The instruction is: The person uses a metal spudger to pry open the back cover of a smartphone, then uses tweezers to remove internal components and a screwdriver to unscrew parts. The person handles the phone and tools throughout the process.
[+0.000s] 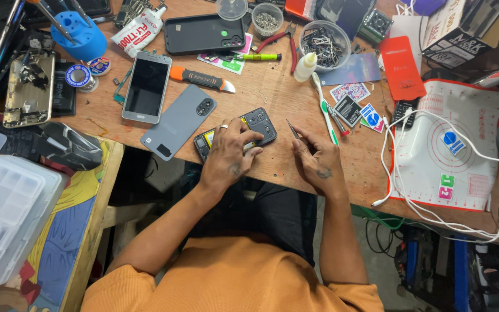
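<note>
Left hand [230, 151] grasps the opened phone [249, 130]; right hand [317, 157], at its 3 o'clock, pinches tweezers [293, 129] pointing toward 11 o'clock; grey back cover [178, 122] at 9 o'clock.

Grey back cover [178, 122], orange-handled knife [201, 78], blue tool stand [79, 33], red-ringed mat [451, 151].
</note>
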